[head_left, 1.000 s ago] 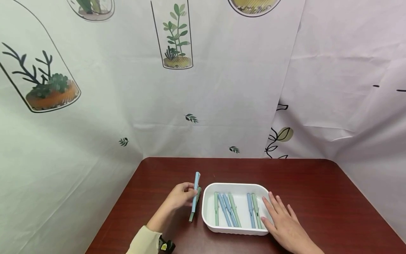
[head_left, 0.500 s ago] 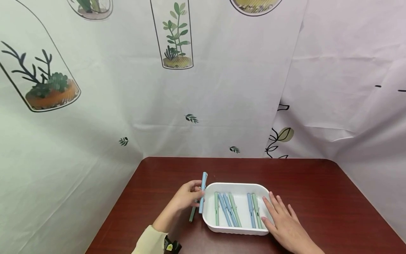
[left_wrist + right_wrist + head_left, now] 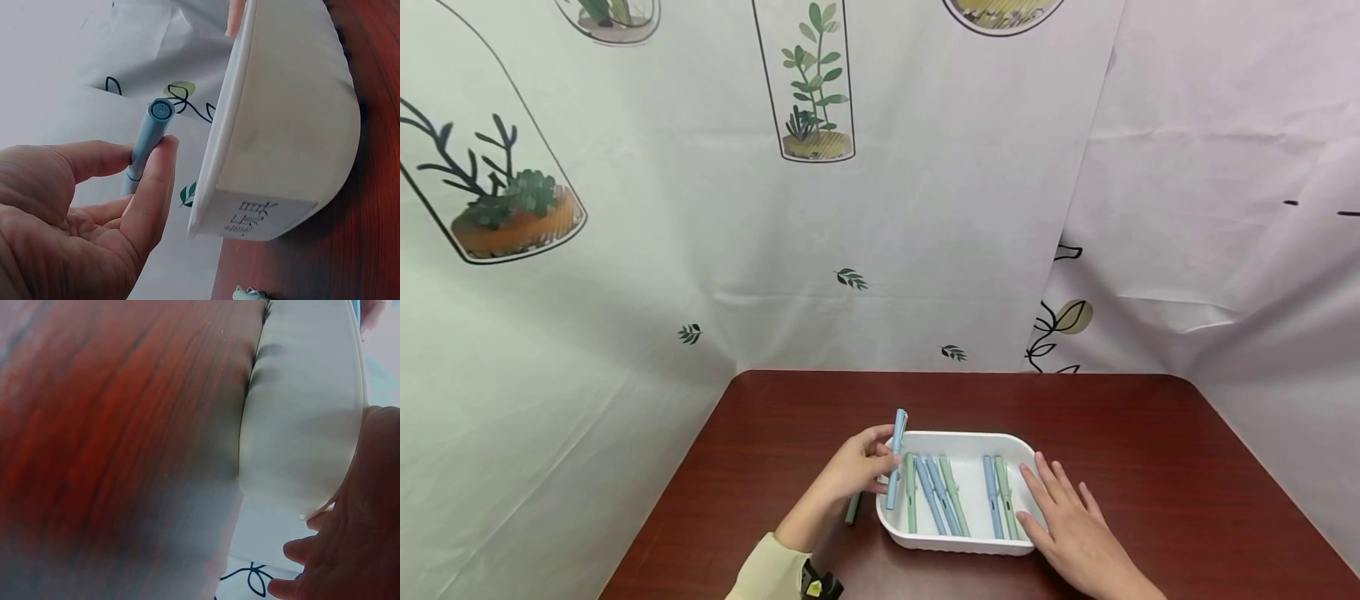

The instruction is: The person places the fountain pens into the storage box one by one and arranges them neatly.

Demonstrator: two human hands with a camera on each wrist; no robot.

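Observation:
Between thumb and fingers my left hand (image 3: 857,463) pinches a light blue pen (image 3: 896,458), its clip end pointing away. The pen is over the left rim of a white tray (image 3: 955,545). In the left wrist view the pen's round end (image 3: 162,109) faces the camera, above the tray's labelled side. Inside the tray lie several blue and green pens, one group on the left (image 3: 931,496) and a pair on the right (image 3: 1000,498). My right hand (image 3: 1078,529) rests with spread fingers on the tray's right rim.
A green pen (image 3: 853,508) lies on the dark red table (image 3: 790,408) left of the tray, partly hidden by my left hand. A white cloth (image 3: 925,250) printed with plants hangs behind and beside the table.
My left hand has carried the blue pen to the right, from above the green pen on the table to over the tray's left rim. The right hand has stayed in place.

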